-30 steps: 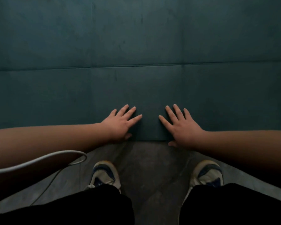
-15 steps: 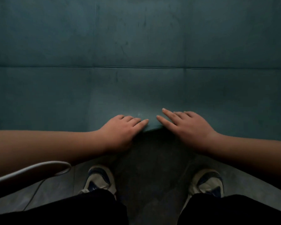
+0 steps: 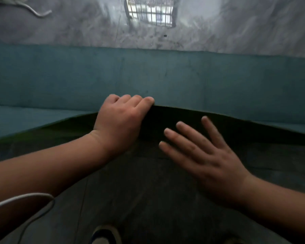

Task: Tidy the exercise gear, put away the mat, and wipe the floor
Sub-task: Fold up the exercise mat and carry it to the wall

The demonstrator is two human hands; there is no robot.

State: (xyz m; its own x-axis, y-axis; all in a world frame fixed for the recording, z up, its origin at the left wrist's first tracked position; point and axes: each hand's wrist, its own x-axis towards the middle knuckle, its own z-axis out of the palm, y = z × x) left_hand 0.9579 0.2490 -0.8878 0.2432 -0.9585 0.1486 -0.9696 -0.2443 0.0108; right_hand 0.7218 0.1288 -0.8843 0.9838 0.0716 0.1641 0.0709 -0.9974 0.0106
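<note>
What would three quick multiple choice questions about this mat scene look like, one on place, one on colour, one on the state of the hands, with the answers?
1. Where does the left hand hold the mat?
A. at its lifted near edge
B. at its far edge
C. at a corner

2. What colour is the mat's top side?
A. red
B. teal
C. yellow

3. How is the right hand?
A. curled in a fist
B. gripping the mat
C. open with fingers spread

Answers: 1 A, the fingers curl over the raised near edge. 2 B, the top face shows blue-green against the grey floor. 3 C, its fingers lie straight and apart and grip nothing.
</note>
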